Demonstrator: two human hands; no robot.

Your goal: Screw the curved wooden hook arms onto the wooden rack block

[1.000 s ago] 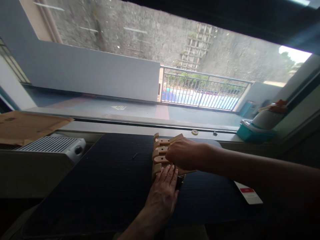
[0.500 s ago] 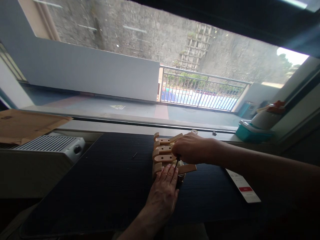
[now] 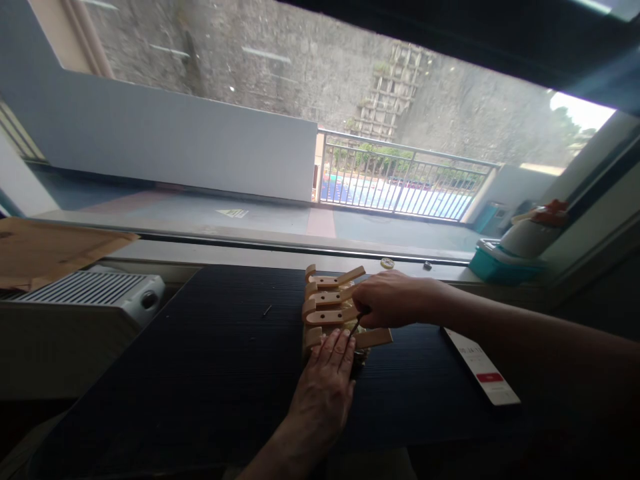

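Note:
Wooden hooks (image 3: 327, 317) with dark screw holes sit in a row on a block at the middle of the table; several of their straight ends stick out to the right. My left hand (image 3: 324, 383) lies flat with fingers stretched over the nearest hook, pressing on it. Closed around a screwdriver (image 3: 356, 324), my right hand (image 3: 387, 297) is just above the left fingertips. The thin dark shaft slants down to the nearest hook beside those fingertips. Its tip and most of the handle are hidden.
A small screw (image 3: 267, 311) lies on the dark table (image 3: 200, 373) left of the hooks. A phone (image 3: 484, 373) rests at the right. On the sill are a tape roll (image 3: 387, 263) and a teal box (image 3: 493, 261). A radiator (image 3: 107, 293) stands left.
My right hand has turned and shifted slightly right, and the screwdriver shaft leans more. My left hand stays on the nearest hook. The view has moved slightly.

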